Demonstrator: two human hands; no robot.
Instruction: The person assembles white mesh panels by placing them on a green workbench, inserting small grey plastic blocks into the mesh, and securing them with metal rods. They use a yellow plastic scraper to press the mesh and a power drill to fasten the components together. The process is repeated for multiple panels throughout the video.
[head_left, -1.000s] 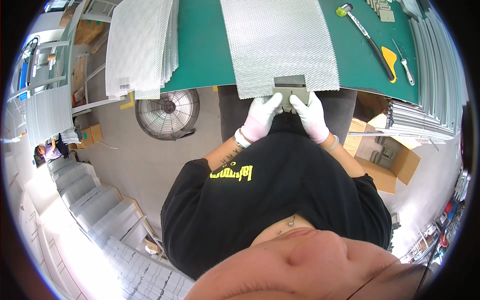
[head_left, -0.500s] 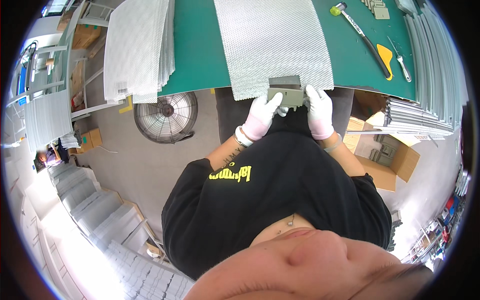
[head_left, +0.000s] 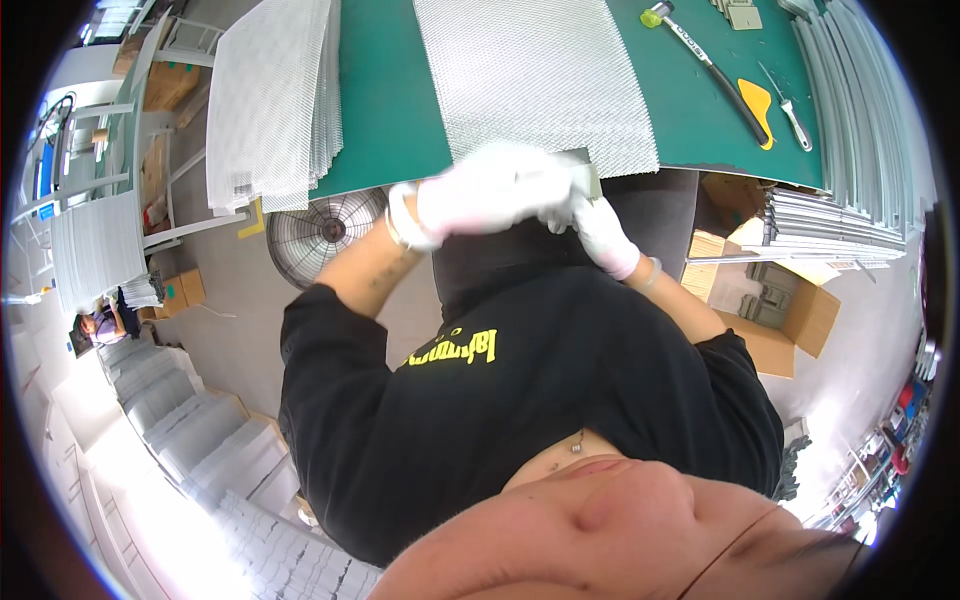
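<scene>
A silvery expanded-mesh sheet [head_left: 535,75] lies on the green table, its near end at the table edge. At that end is a small grey-green plate [head_left: 595,184], mostly covered by my hands. My right hand [head_left: 605,238], in a white glove, grips the plate from its near side with closed fingers. My left hand [head_left: 490,190], gloved too, reaches across from the left over the plate and the mesh's near edge. Motion smears its fingers, so their hold does not show.
A mallet [head_left: 705,60], a yellow scraper [head_left: 757,105] and a screwdriver [head_left: 790,115] lie on the right of the green table [head_left: 385,110]. Mesh sheets are stacked at left [head_left: 265,100]. A floor fan [head_left: 330,235] and an open cardboard box [head_left: 810,320] stand below.
My left hand has swung up and across to the right over the plate. My right hand has shifted slightly left and nearer me, and the plate now appears turned.
</scene>
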